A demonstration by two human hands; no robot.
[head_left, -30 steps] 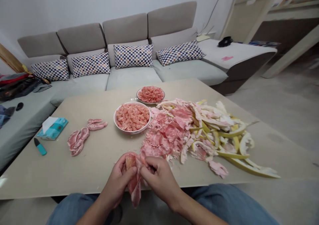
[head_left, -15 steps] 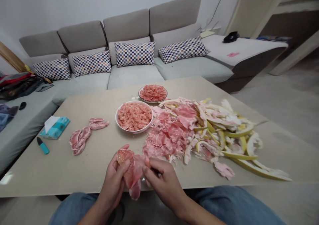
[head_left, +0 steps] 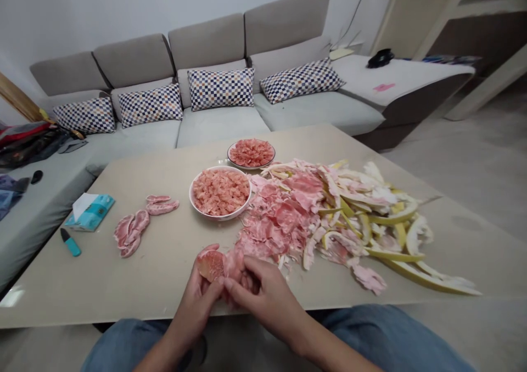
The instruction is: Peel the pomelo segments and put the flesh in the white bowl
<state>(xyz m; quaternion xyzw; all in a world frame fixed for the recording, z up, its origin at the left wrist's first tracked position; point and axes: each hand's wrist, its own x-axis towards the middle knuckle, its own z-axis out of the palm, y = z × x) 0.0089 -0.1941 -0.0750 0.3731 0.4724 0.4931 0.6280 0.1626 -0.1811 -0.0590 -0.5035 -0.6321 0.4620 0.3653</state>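
Over the table's front edge, my left hand (head_left: pixel 197 295) is closed around a pomelo segment (head_left: pixel 210 265) with pinkish-red pulp showing. My right hand (head_left: pixel 263 292) pinches the pale pink membrane (head_left: pixel 234 263) on the segment's right side. Both thumbs meet close together at the segment, and its lower part is hidden behind the fingers. Just beyond my hands lies a heap of pink membrane scraps (head_left: pixel 275 218). Farther back stand a white bowl (head_left: pixel 221 217) full of peeled pulp and a dark-rimmed plate (head_left: pixel 252 167) heaped with more pulp.
Yellow-green pomelo rinds (head_left: pixel 395 254) spread over the table's right side. Unpeeled segments (head_left: pixel 132 232) lie to the left, near a blue tissue pack (head_left: pixel 91 213) and a teal-handled knife with a dark blade or sheath (head_left: pixel 71 242). A grey sofa (head_left: pixel 222 125) lines the table's far side.
My hands have come closer together, the right thumb moving left to the left one. The membrane, stretched out before, is now bunched up, and the segment's dangling lower end no longer shows.
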